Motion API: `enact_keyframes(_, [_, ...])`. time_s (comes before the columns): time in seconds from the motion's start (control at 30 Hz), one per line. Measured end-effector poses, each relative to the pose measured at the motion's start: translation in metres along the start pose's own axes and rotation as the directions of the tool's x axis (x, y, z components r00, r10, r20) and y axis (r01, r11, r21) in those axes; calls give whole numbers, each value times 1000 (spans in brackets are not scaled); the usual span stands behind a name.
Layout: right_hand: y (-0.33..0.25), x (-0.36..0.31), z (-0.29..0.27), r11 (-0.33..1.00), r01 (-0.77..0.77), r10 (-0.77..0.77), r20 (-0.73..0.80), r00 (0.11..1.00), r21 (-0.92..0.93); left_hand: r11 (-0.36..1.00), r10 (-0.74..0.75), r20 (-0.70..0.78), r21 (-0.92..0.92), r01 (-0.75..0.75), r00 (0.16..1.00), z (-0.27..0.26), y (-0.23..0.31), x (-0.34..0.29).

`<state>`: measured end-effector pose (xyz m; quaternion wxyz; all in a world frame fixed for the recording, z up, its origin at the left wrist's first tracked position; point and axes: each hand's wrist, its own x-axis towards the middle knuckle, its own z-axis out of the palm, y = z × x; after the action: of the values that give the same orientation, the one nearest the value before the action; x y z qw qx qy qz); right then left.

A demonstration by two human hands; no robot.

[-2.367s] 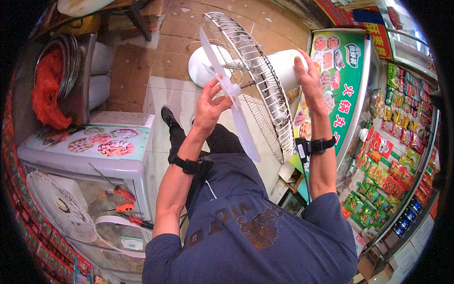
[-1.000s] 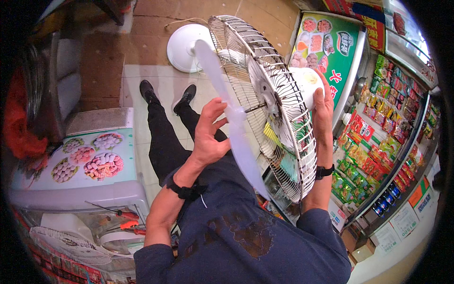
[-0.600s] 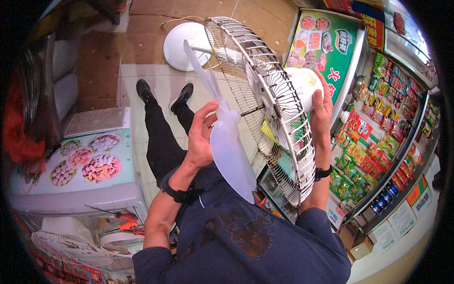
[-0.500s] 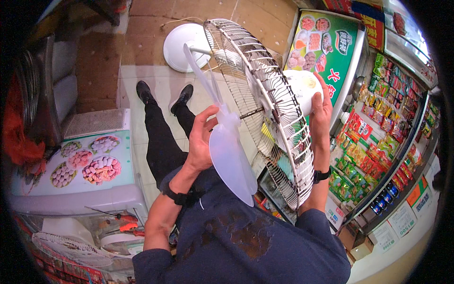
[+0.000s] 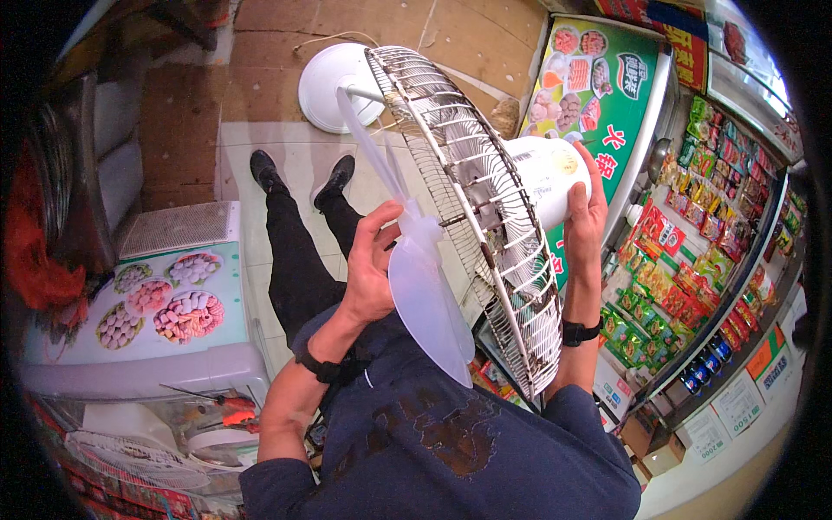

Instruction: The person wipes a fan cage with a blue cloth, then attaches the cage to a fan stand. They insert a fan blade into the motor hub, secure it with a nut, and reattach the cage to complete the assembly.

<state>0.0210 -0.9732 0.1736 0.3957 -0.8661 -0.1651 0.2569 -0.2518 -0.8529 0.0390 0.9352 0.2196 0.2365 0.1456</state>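
Note:
My left hand [image 5: 371,273] grips the translucent plastic fan blade [image 5: 429,303] by its hub, with the fingertips at the hub's front. To the right, my right hand [image 5: 585,217] is wrapped round the white motor housing [image 5: 546,173] of an electric fan. Between the two hands stands the fan's rear wire grille [image 5: 485,217], tilted, its white coating dark with dirt in places. The blade's hub sits close to the grille's centre, over the motor shaft, which is mostly hidden. A round white fan base [image 5: 325,87] stands on the floor beyond, partly behind the blade and grille.
At left is a chest freezer [image 5: 139,364] with food pictures on top. Below it lie another wire grille [image 5: 134,459] and screwdrivers with red handles [image 5: 236,409]. A green-topped freezer [image 5: 594,95] stands far right, beside a rack of snack packets [image 5: 685,251]. A cable trails behind the base.
The grille and motor housing have turned and shifted left toward the blade. Less of the shaft shows between hub and grille. Both hands keep their holds.

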Motion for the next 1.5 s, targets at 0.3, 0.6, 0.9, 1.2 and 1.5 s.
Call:
enact_keyframes(0.3, [-8,-1,4,998,-52,51,22,998,24,988,116,16,99,-117,993,16,-9,10])
enact_keyframes(0.6, [-8,1,1,997,-77,77,4,997,21,980,157,61,117,-163,986,21,-21,23])
enact_keyframes(0.9, [-9,10,-2,999,-45,46,17,999,-29,979,32,45,200,-40,999,23,-9,29])
enact_keyframes(1.2, [-24,-19,-4,961,75,-82,-15,997,-265,986,-88,10,140,85,996,32,2,39])
enact_keyframes(1.5, [-3,-13,-1,662,440,-459,136,878,-607,920,76,-106,390,-29,991,30,-37,47])
